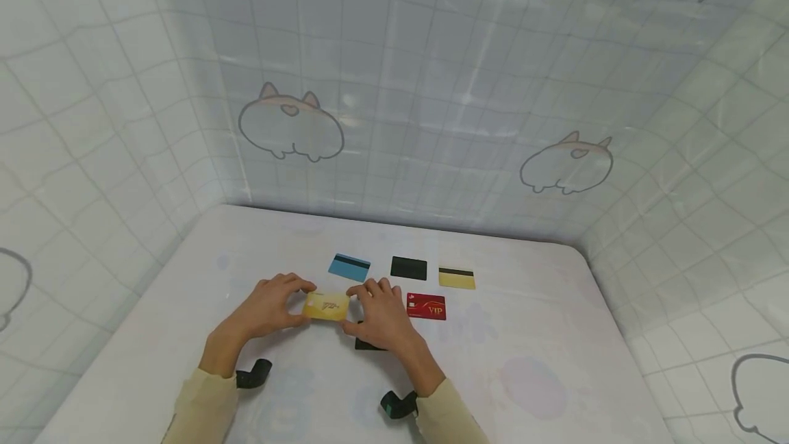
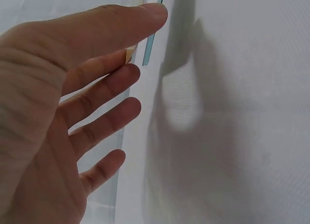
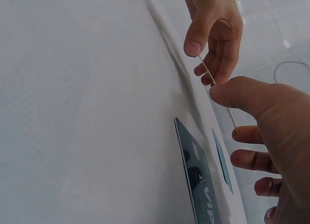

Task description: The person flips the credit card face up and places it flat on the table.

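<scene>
A yellow card (image 1: 327, 307) with a small emblem is held above the table between both hands. My left hand (image 1: 271, 307) pinches its left edge between thumb and index finger, while the other fingers spread out in the left wrist view. At the opposite edge, my right hand (image 1: 383, 312) grips the card with thumb and fingers. In the right wrist view the yellow card (image 3: 231, 118) shows almost edge-on. A dark card (image 1: 368, 346) lies under the right hand, which partly hides it. Just right of that hand lies a red VIP card (image 1: 427, 306).
Behind the hands, a blue card (image 1: 349, 267), a black card (image 1: 409, 268) and a yellow card with a dark stripe (image 1: 457, 278) lie in a row on the white table (image 1: 524, 307). Sheeting (image 1: 419, 122) with cartoon animals surrounds the table at the back and sides.
</scene>
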Demonstrator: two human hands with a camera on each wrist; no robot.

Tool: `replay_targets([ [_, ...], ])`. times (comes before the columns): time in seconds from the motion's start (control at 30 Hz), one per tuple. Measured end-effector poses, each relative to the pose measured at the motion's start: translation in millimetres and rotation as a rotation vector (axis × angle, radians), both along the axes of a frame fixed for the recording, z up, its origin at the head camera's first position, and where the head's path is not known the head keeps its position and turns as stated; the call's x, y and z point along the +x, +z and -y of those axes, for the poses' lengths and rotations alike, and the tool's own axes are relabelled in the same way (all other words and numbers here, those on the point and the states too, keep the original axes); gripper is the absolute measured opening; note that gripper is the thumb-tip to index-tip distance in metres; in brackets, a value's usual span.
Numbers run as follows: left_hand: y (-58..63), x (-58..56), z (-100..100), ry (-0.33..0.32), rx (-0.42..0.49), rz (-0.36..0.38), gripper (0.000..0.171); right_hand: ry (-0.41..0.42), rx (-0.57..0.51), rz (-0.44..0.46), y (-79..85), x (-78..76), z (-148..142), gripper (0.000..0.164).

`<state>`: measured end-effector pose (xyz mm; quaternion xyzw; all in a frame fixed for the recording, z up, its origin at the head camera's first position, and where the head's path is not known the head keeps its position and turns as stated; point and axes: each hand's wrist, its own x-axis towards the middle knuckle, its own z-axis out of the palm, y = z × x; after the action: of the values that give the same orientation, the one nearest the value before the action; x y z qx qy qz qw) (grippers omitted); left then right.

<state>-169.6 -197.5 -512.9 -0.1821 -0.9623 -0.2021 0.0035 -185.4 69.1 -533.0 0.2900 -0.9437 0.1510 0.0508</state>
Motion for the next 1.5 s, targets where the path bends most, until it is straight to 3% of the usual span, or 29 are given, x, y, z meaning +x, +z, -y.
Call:
replay_targets([
  [0.37, -4.5, 0.3, -1.4, 0.032, -0.031, 0.064, 0.054, 0.008, 0.009, 0.02, -5.0, 1.2, 2.1, 0.055],
  [0.9, -6.8, 1.4, -2.7, 0.055, -0.049, 0.083, 0.051, 0.011, 0.062, 0.01, -10.4, 2.1, 4.3, 0.055],
  [1.5, -6.0, 3.7, -1.7, 0.057, -0.044, 0.082, 0.053, 0.023, 0.04, 0.019, -9.7, 3.4, 3.6, 0.055],
])
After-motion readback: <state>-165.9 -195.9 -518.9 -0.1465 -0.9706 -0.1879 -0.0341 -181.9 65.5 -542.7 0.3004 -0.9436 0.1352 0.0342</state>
